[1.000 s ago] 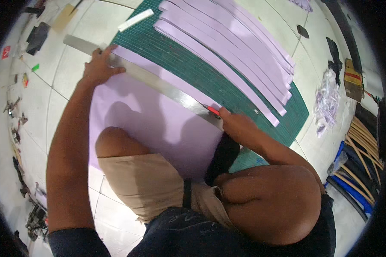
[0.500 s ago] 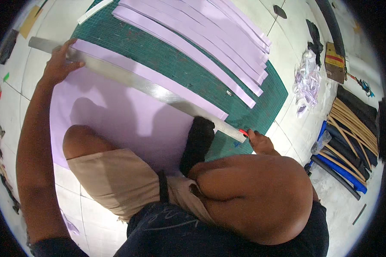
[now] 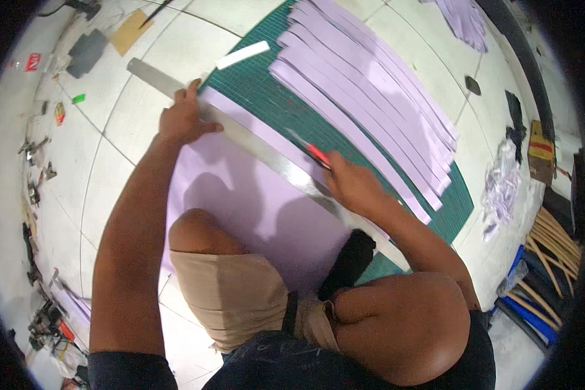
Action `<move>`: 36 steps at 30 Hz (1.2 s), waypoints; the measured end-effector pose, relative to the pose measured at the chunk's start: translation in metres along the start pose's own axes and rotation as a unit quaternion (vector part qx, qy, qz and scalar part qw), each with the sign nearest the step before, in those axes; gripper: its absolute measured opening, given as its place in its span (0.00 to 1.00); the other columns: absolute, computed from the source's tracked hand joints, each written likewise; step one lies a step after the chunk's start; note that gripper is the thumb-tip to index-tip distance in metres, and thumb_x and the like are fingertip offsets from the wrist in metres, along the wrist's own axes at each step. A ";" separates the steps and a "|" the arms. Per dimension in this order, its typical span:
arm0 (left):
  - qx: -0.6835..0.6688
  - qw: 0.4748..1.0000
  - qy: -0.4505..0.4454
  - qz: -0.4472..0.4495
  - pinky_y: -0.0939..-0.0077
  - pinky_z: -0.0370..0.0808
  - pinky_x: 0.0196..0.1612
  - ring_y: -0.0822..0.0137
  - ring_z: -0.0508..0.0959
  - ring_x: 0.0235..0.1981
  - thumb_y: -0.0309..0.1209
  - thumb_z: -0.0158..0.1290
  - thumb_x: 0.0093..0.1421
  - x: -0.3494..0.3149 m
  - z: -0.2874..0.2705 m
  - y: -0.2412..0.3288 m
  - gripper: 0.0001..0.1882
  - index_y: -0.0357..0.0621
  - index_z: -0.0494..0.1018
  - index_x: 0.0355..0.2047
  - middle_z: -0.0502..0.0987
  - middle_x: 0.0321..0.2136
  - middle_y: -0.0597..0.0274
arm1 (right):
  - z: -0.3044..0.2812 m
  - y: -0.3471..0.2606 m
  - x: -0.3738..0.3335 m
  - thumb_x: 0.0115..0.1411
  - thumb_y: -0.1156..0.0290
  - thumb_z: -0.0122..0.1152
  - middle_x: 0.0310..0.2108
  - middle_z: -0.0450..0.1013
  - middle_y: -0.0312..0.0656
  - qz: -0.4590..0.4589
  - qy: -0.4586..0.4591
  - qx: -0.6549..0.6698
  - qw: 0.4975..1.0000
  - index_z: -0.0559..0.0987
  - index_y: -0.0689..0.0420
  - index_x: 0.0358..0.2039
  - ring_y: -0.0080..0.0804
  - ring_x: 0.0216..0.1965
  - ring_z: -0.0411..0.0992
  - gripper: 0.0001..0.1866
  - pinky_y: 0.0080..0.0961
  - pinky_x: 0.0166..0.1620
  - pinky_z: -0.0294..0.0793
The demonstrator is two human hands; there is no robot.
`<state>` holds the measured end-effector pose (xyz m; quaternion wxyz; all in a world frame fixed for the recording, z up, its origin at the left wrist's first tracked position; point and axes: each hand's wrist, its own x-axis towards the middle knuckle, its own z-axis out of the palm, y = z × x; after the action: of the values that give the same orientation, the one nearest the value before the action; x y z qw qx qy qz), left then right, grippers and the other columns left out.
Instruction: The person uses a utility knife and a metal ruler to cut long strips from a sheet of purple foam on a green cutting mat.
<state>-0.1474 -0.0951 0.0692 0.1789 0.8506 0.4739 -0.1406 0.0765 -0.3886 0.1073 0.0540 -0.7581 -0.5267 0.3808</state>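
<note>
My left hand [image 3: 187, 117] presses on a long metal ruler [image 3: 273, 160] near its far left end, fingers and thumb spread. Under the ruler lies a sheet of lilac fabric [image 3: 234, 182], a narrow band of it showing beyond the far edge. My right hand [image 3: 354, 185] grips a red cutter knife [image 3: 319, 156] above that band, about midway along the ruler. Its blade points to the far left. The fabric partly covers a green cutting mat [image 3: 458, 205]. My black-socked foot [image 3: 348, 263] is at the ruler's near right part.
Several lilac fabric strips [image 3: 370, 97] lie side by side on the mat. A white bar [image 3: 242, 55] rests at its far left edge. On the right are tangled lilac scraps [image 3: 498, 188], wooden sticks [image 3: 556, 237] and a cardboard box [image 3: 541, 153]. Small tools scatter along the left wall.
My right hand has moved from the ruler's near right end to about its middle, carrying the cutter knife. The view has shifted left; my left hand stays on the ruler.
</note>
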 end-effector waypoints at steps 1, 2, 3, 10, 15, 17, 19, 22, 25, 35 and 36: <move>-0.001 1.000 -0.015 -0.015 0.52 0.73 0.56 0.49 0.75 0.55 0.51 0.74 0.38 -0.005 -0.004 -0.002 0.65 0.56 0.45 0.70 0.64 0.60 0.48 | 0.008 -0.024 0.031 0.67 0.61 0.48 0.35 0.75 0.61 -0.025 -0.006 0.013 1.000 0.64 0.58 0.47 0.64 0.35 0.75 0.15 0.57 0.39 0.72; -0.006 1.000 -0.003 -0.009 0.53 0.74 0.55 0.50 0.75 0.55 0.51 0.74 0.37 -0.005 -0.003 -0.002 0.65 0.55 0.45 0.70 0.64 0.60 0.48 | 0.010 -0.046 0.056 0.67 0.61 0.47 0.36 0.75 0.61 -0.042 -0.008 0.018 0.999 0.65 0.59 0.46 0.63 0.35 0.75 0.15 0.57 0.40 0.72; -0.005 1.000 0.009 -0.008 0.54 0.75 0.54 0.50 0.75 0.55 0.51 0.75 0.37 -0.006 0.000 -0.008 0.66 0.54 0.45 0.70 0.64 0.60 0.48 | 0.013 -0.068 0.077 0.66 0.62 0.46 0.35 0.75 0.61 -0.052 -0.011 0.023 0.998 0.65 0.60 0.45 0.63 0.35 0.75 0.15 0.57 0.41 0.72; -0.009 1.000 0.013 -0.024 0.56 0.77 0.52 0.52 0.77 0.53 0.52 0.75 0.34 -0.009 -0.004 -0.002 0.68 0.50 0.45 0.70 0.65 0.59 0.50 | 0.030 -0.130 0.146 0.64 0.68 0.48 0.31 0.76 0.63 -0.126 0.051 0.038 0.990 0.67 0.65 0.42 0.61 0.35 0.77 0.13 0.53 0.40 0.76; -0.005 1.000 0.026 -0.005 0.57 0.77 0.52 0.51 0.78 0.51 0.51 0.75 0.36 -0.009 -0.002 -0.008 0.66 0.52 0.46 0.69 0.66 0.57 0.49 | 0.042 -0.131 0.159 0.63 0.70 0.49 0.31 0.76 0.63 -0.127 0.073 0.034 0.989 0.68 0.65 0.41 0.61 0.34 0.77 0.11 0.52 0.40 0.77; -0.011 1.000 0.024 0.001 0.56 0.77 0.52 0.49 0.78 0.50 0.51 0.75 0.37 -0.009 -0.004 -0.006 0.64 0.55 0.48 0.69 0.66 0.57 0.47 | 0.042 -0.131 0.160 0.62 0.70 0.49 0.31 0.76 0.62 -0.124 0.073 0.021 0.989 0.68 0.64 0.41 0.60 0.35 0.78 0.11 0.52 0.40 0.77; -0.004 1.000 0.012 0.011 0.56 0.77 0.52 0.47 0.78 0.50 0.50 0.75 0.38 -0.008 -0.006 -0.006 0.60 0.60 0.51 0.68 0.66 0.57 0.45 | 0.039 -0.131 0.161 0.62 0.70 0.50 0.31 0.77 0.61 -0.128 0.075 0.007 0.989 0.68 0.64 0.42 0.59 0.35 0.78 0.11 0.51 0.40 0.77; 0.038 0.999 -0.014 0.005 0.57 0.78 0.52 0.46 0.78 0.51 0.49 0.74 0.40 -0.006 -0.008 0.001 0.54 0.67 0.56 0.66 0.65 0.57 0.45 | 0.028 -0.133 0.161 0.63 0.71 0.50 0.32 0.77 0.60 -0.137 0.064 -0.004 0.989 0.69 0.63 0.43 0.58 0.36 0.78 0.11 0.50 0.40 0.77; 0.069 0.997 -0.023 -0.003 0.58 0.79 0.52 0.46 0.78 0.51 0.49 0.73 0.43 -0.005 -0.009 0.002 0.50 0.71 0.59 0.65 0.65 0.57 0.45 | 0.013 -0.139 0.161 0.63 0.72 0.49 0.33 0.77 0.59 -0.146 0.026 -0.015 0.989 0.69 0.64 0.43 0.57 0.37 0.79 0.11 0.49 0.41 0.77; 0.069 0.997 -0.024 0.005 0.48 0.75 0.54 0.42 0.76 0.53 0.52 0.71 0.43 0.008 0.005 -0.011 0.52 0.67 0.56 0.67 0.62 0.60 0.40 | 0.012 -0.049 0.042 0.64 0.71 0.49 0.33 0.77 0.59 -0.037 -0.084 -0.030 0.995 0.68 0.59 0.52 0.57 0.36 0.78 0.16 0.50 0.39 0.75; 0.058 0.998 -0.018 0.027 0.47 0.75 0.55 0.41 0.75 0.53 0.52 0.71 0.43 0.010 0.008 -0.021 0.52 0.67 0.56 0.67 0.63 0.59 0.40 | 0.008 -0.040 0.022 0.64 0.71 0.49 0.33 0.77 0.59 -0.022 -0.093 -0.028 0.995 0.67 0.59 0.53 0.58 0.36 0.78 0.17 0.50 0.39 0.75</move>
<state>-0.1607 -0.0804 0.0545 0.1416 0.8693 0.4390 -0.1778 0.0445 -0.3553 0.1096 -0.0077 -0.7088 -0.5564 0.4336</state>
